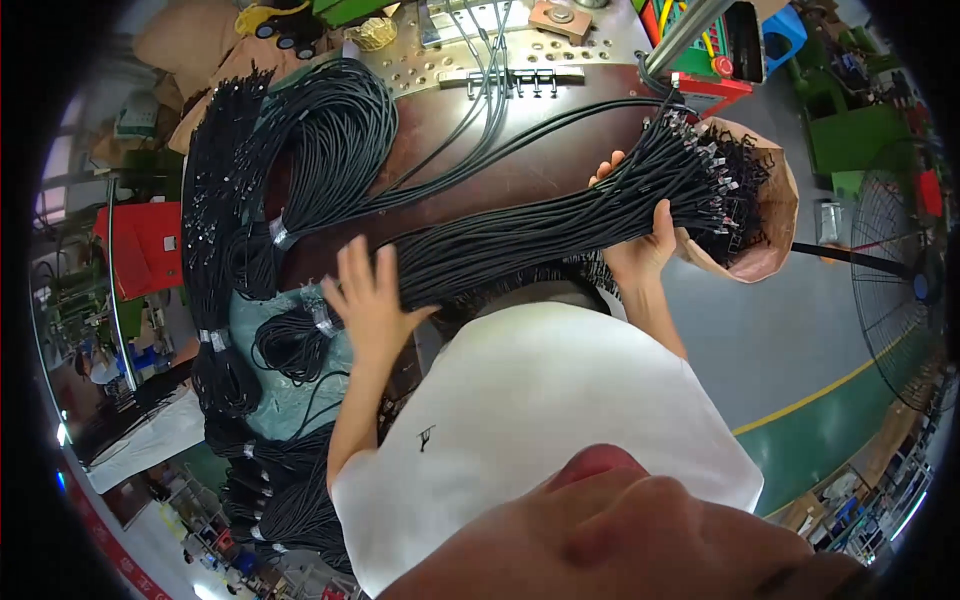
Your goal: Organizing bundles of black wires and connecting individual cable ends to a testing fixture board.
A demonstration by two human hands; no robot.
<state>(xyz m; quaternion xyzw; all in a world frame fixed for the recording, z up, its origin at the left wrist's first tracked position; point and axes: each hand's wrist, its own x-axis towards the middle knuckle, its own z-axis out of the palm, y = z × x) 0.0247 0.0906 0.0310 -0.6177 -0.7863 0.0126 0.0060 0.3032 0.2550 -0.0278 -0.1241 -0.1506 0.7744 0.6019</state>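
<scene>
A thick bundle of black cables (510,240) stretches across the front of the brown worktable, with metal-tipped ends (715,180) gathered at the right. My right hand (645,252) holds the bundle near those ends, thumb on the near side and fingertips showing beyond the far side; its palm is hidden under the cables. Beside the bundle's left end, my left hand (370,305) has its fingers spread and slightly blurred, with nothing gripped. Just left of it lies a smaller tied coil of black cable (297,345).
Large tied cable bundles (340,130) lie on the table's left side. A brown paper bag (782,205) with black pieces inside stands at the right, under the connector ends. A perforated metal plate with a clamp strip (515,78) is at the back. A black fan (905,275) stands far right.
</scene>
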